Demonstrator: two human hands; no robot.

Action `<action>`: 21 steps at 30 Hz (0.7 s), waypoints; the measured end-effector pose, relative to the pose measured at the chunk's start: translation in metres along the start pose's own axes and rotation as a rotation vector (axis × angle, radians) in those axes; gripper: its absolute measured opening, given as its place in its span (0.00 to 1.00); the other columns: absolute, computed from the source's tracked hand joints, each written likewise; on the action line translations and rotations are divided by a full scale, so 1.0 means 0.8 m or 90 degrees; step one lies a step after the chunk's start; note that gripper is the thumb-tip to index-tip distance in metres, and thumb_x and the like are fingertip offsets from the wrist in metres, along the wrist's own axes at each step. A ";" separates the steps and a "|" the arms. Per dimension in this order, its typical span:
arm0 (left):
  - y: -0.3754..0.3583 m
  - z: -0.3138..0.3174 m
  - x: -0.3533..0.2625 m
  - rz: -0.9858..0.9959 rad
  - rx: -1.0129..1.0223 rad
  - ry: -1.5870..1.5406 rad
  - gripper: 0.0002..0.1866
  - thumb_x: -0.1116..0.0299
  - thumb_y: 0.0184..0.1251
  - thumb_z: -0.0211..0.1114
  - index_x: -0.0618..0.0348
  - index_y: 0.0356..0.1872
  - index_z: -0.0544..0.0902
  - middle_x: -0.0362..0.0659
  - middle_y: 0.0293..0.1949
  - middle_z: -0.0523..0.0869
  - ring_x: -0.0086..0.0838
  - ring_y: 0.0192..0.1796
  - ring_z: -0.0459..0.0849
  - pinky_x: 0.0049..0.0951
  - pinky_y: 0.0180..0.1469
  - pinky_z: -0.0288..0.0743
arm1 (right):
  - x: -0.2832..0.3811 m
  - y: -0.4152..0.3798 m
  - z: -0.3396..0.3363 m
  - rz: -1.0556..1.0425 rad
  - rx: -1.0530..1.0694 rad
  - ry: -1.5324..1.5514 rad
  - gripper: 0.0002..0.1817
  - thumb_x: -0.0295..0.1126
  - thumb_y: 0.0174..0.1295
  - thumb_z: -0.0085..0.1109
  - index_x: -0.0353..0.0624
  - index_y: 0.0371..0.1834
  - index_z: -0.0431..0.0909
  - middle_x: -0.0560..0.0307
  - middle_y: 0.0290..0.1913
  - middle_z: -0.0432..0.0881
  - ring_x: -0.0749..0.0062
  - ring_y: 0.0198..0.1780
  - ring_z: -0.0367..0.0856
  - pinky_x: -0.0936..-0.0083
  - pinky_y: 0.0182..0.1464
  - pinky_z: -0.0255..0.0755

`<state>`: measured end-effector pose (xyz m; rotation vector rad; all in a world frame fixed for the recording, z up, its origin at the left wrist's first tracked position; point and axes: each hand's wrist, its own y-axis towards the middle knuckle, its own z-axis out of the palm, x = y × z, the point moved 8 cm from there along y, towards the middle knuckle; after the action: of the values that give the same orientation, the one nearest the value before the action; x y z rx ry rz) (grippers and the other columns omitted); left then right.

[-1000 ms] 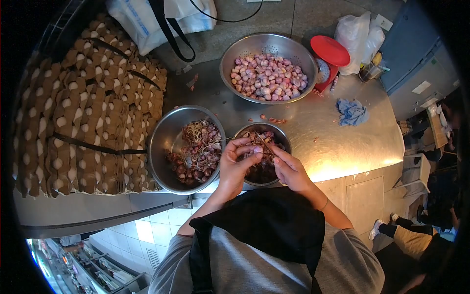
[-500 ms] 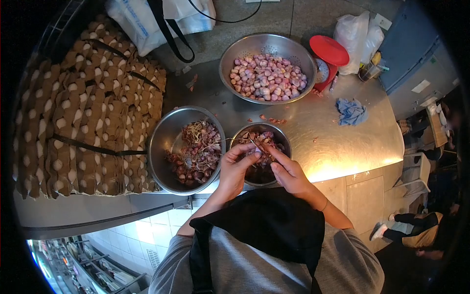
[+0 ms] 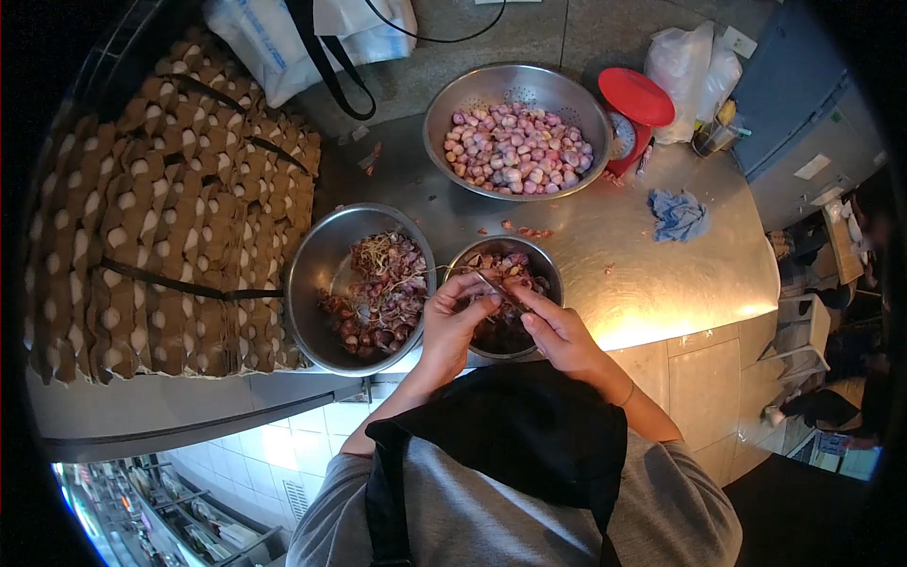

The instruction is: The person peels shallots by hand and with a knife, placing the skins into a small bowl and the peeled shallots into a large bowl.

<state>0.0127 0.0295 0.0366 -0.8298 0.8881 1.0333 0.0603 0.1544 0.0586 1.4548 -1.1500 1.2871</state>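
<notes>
Both my hands meet above a small steel bowl (image 3: pixel 558 282) of dark red shallot skins (image 3: pixel 515 259). My left hand (image 3: pixel 456 318) is closed, pinching a shallot that is mostly hidden by the fingers. Closed around a small knife (image 3: pixel 493 283), my right hand (image 3: pixel 560 333) keeps the thin blade against the shallot. To the left, a larger steel bowl (image 3: pixel 316 250) contains unpeeled shallots (image 3: pixel 364 333) with stringy roots and loose skins. Behind the small bowl, a steel colander (image 3: pixel 433 142) holds many peeled pink shallots (image 3: pixel 520 151).
Stacked egg trays (image 3: pixel 189 217) bound with black straps line the left side. A red scale (image 3: pixel 638 99) stands beside the colander, with a blue cloth (image 3: pixel 678 215) on the steel table (image 3: pixel 680 293). Plastic bags (image 3: pixel 678 76) sit behind. A person (image 3: pixel 831 406) is at far right.
My fingers and the knife have shifted slightly over the small bowl, and less of the shallot shows. The person at far right has moved farther toward the right edge.
</notes>
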 end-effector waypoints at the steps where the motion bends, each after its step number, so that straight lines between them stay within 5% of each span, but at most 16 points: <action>1: 0.000 0.000 0.000 0.000 -0.003 -0.002 0.14 0.82 0.56 0.57 0.63 0.45 0.75 0.42 0.38 0.81 0.21 0.41 0.79 0.21 0.44 0.74 | -0.001 0.000 -0.001 0.005 -0.004 0.012 0.20 0.29 0.65 0.44 0.37 0.60 0.63 0.51 0.57 0.70 0.69 0.61 0.65 0.77 0.61 0.54; 10: 0.002 0.006 -0.005 -0.031 -0.006 -0.072 0.17 0.82 0.57 0.57 0.63 0.49 0.73 0.43 0.42 0.79 0.24 0.45 0.78 0.27 0.49 0.75 | -0.029 0.005 -0.015 0.045 -0.084 0.041 0.20 0.29 0.65 0.44 0.37 0.61 0.62 0.51 0.57 0.70 0.72 0.59 0.65 0.78 0.61 0.55; 15: 0.002 0.008 0.005 -0.073 -0.003 -0.135 0.15 0.80 0.58 0.57 0.62 0.47 0.74 0.41 0.44 0.78 0.24 0.46 0.77 0.28 0.50 0.74 | -0.025 -0.001 -0.001 0.174 -0.017 0.163 0.23 0.28 0.65 0.43 0.36 0.63 0.58 0.49 0.60 0.66 0.70 0.63 0.61 0.77 0.62 0.52; 21: 0.006 0.003 0.001 0.032 -0.004 -0.043 0.13 0.83 0.55 0.60 0.63 0.42 0.75 0.40 0.41 0.79 0.21 0.43 0.77 0.21 0.46 0.73 | 0.004 0.002 0.005 -0.008 -0.020 -0.015 0.24 0.30 0.64 0.43 0.37 0.63 0.56 0.46 0.60 0.66 0.64 0.62 0.62 0.75 0.61 0.54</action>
<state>0.0087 0.0335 0.0365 -0.7762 0.8531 1.1024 0.0595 0.1499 0.0611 1.4563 -1.1698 1.2415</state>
